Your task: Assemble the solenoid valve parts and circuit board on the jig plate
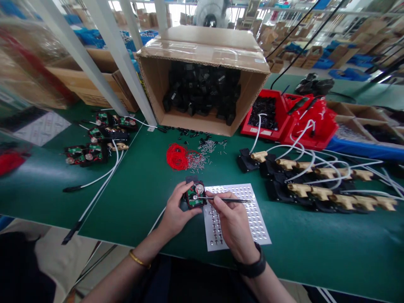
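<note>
My left hand grips a small black housing with a green circuit board inside, fingers round its left side. A round silvery part sits at the top of the board. In my right hand is a pair of tweezers, held like a pen, its tip touching or just over a small round metal piece on the board. Beneath my right hand lies a white sheet with rows of small shiny metal domes. A white cable runs down from near my left hand toward the table edge.
A cardboard box of black housings stands behind. A red wire coil and loose screws lie before it. Brass-fitted units with white cables line the right; open circuit-board units sit left. Red bins stand back right.
</note>
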The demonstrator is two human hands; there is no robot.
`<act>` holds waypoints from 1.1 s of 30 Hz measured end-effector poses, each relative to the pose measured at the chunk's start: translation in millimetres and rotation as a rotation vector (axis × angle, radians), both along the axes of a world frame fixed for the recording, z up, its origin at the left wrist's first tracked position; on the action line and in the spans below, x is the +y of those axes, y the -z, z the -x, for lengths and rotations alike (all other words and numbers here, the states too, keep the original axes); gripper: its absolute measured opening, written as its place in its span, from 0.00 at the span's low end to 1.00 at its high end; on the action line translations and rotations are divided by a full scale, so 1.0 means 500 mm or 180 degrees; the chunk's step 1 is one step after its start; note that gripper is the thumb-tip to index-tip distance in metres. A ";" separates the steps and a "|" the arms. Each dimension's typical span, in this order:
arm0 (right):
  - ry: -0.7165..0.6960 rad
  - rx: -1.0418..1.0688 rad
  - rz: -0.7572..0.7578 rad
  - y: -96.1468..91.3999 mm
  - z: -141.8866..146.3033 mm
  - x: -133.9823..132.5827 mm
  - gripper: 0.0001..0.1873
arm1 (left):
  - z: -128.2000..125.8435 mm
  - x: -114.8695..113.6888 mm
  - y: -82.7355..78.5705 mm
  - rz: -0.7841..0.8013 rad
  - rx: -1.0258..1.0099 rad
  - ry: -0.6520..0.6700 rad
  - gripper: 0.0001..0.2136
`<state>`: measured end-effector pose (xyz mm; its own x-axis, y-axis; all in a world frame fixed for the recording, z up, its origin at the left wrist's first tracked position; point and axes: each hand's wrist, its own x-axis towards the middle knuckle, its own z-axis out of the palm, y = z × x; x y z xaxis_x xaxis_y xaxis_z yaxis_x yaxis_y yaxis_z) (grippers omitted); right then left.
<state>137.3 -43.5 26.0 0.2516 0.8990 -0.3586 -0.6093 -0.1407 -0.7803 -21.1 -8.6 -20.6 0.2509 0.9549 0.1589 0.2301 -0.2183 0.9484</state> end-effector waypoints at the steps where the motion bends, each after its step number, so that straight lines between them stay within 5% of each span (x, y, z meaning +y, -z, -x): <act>1: 0.0002 -0.0008 -0.0016 0.001 0.000 0.000 0.10 | -0.001 0.000 -0.002 0.0015 0.0026 -0.0013 0.31; 33: -0.0076 -0.0355 0.0084 -0.017 -0.007 0.018 0.12 | -0.005 0.002 -0.012 -0.0173 0.0248 -0.0048 0.31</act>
